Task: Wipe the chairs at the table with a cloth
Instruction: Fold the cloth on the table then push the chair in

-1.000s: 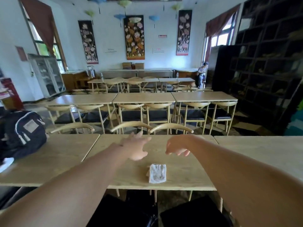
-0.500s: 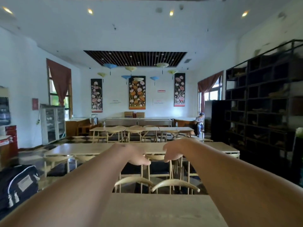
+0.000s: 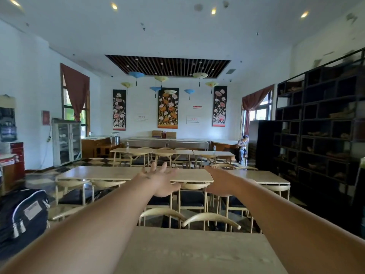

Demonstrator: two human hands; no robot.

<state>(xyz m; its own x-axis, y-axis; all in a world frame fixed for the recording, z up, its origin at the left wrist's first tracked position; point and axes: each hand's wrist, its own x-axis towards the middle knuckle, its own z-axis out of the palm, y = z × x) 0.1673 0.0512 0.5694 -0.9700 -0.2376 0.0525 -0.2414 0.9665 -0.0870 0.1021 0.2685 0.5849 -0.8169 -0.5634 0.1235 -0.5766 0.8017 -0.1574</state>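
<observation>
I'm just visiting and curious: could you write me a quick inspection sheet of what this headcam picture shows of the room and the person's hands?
Surface: near wooden table, bare wood in the part that shows.
Job's things: two curved wooden chair backs tucked at the table's far edge; no cloth in view.
Clutter: dark backpack at the left edge.
Hands: left hand and right hand stretched forward in the air, fingers spread, holding nothing.
Cables: one cord hanging on the left wall beside the glass cabinet.
Surroundings: rows of tables and chairs, dark shelving on the right, flower banners, paper umbrellas hung from the ceiling, a seated person by the far window.
</observation>
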